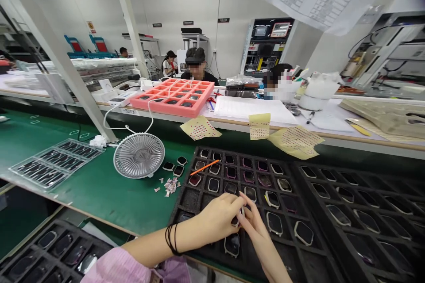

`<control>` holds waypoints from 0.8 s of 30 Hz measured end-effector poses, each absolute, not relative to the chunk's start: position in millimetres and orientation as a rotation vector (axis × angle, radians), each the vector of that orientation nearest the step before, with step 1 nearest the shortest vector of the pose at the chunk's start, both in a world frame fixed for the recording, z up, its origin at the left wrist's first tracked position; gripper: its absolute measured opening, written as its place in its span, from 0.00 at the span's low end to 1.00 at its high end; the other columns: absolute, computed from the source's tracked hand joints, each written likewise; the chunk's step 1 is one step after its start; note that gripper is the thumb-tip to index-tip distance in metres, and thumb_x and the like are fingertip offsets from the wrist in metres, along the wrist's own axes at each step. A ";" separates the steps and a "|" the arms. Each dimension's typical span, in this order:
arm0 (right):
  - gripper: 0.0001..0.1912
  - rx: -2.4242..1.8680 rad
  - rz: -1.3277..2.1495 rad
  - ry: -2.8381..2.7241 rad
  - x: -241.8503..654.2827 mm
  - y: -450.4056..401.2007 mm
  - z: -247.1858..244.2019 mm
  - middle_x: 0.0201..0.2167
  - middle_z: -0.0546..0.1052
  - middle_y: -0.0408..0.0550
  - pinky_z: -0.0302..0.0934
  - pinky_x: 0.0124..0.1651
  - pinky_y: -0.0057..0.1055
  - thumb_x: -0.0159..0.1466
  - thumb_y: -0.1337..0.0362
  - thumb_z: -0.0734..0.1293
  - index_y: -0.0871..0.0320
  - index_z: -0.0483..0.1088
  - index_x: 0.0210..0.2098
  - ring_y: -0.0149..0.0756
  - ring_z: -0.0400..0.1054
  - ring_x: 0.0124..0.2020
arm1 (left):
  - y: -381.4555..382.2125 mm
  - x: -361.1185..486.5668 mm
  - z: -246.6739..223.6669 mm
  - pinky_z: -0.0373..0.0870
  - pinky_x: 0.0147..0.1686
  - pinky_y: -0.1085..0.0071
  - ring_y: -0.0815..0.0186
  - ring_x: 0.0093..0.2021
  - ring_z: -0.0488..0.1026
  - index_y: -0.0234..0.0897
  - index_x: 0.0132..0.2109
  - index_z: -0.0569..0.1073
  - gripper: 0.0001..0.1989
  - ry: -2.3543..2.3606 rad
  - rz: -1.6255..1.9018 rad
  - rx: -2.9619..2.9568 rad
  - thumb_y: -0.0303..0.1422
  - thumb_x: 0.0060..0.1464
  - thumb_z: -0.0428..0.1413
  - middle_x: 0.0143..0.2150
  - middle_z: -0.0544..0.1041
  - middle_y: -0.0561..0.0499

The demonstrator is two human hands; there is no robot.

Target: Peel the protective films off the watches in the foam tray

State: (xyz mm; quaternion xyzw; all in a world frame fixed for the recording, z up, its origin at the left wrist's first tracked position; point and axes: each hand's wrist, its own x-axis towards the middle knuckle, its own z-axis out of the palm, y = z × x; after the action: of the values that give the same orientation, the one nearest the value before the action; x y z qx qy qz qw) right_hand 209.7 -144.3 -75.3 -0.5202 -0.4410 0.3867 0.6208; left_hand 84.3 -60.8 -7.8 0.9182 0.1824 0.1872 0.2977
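Observation:
Above the black foam tray point(202, 199), my left hand point(221, 214) and my right hand point(254, 221) meet with their fingers closed around a watch case point(236, 220). Only a small part of the case shows between the fingers. Black bands circle my left wrist. In the tray's compartments around my hands lie several watch cases with dark screens, one of them a watch case point(274, 223) to the right and another watch case point(232, 245) just below. An orange stick point(204, 167) rests across the tray's far left compartments.
A second foam tray point(320, 225) stands at right, another tray point(33, 265) at lower left. A small fan point(139, 155) sits on the green mat point(133, 203) near small pale scraps point(171, 186). Yellow sticker sheets point(259, 126) hang from the shelf holding a pink foam tray point(186, 108). People sit beyond.

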 end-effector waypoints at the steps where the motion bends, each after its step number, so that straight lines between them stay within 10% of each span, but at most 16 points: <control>1: 0.25 -1.185 0.917 -1.045 203.1 -139.5 -73.3 0.53 0.75 0.51 0.68 0.50 0.37 0.64 0.58 0.64 0.50 0.61 0.60 0.42 0.68 0.54 | -62.1 75.9 -6.4 0.64 0.42 0.65 0.53 0.43 0.70 0.38 0.43 0.69 0.18 0.502 0.521 2.407 0.19 0.44 0.54 0.40 0.73 0.45; 14: 0.21 -1.130 0.138 -1.571 164.1 -125.4 -45.6 0.53 0.74 0.50 0.67 0.55 0.43 0.62 0.72 0.65 0.50 0.70 0.53 0.45 0.69 0.54 | -38.0 7.1 -13.7 0.70 0.38 0.68 0.66 0.36 0.71 0.37 0.40 0.73 0.24 0.560 0.668 0.808 0.39 0.35 0.69 0.36 0.74 0.52; 24: 0.27 -0.973 -0.160 -1.750 165.0 -123.4 -30.1 0.48 0.77 0.51 0.70 0.51 0.45 0.61 0.77 0.64 0.55 0.65 0.58 0.45 0.71 0.51 | -53.2 16.3 -36.6 0.72 0.38 0.71 0.66 0.38 0.74 0.37 0.40 0.78 0.18 0.412 0.642 0.498 0.34 0.38 0.69 0.38 0.77 0.50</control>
State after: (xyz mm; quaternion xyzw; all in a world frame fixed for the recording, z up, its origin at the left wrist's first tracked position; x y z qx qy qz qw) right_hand 165.0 -123.4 -30.1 -0.4087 -0.7351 -0.0674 0.5367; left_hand 16.3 -53.2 -36.6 0.2405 0.1987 0.3101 0.8981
